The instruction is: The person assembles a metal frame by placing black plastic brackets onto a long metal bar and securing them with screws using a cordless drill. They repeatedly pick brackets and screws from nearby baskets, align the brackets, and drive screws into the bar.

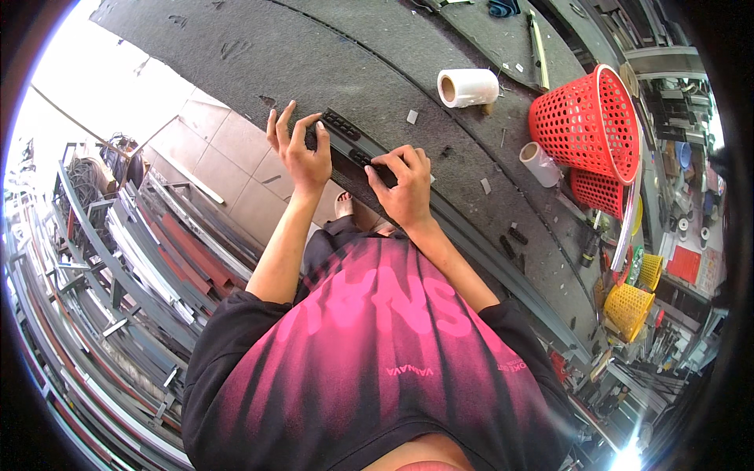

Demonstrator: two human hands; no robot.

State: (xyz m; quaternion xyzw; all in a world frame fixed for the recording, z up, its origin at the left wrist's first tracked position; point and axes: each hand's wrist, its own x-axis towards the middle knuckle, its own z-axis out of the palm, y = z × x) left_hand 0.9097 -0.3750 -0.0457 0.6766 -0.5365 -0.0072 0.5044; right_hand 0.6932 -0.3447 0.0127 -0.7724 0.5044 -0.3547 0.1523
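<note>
A long grey metal profile lies along the near edge of the grey carpeted bench, running from upper left to lower right. On its far-left end sit two black ribbed plastic pieces, one at the tip and a shorter one closer to me. My left hand is at the profile's end, fingers spread and thumb beside the tip piece. With thumb and index finger, my right hand pinches the shorter black piece at the profile. Its other fingers are bent over the profile.
On the bench stand a white film roll, a smaller roll, a red perforated basket and loose black pieces. A power drill lies farther right. Racked metal profiles fill the left side, beside a tiled floor.
</note>
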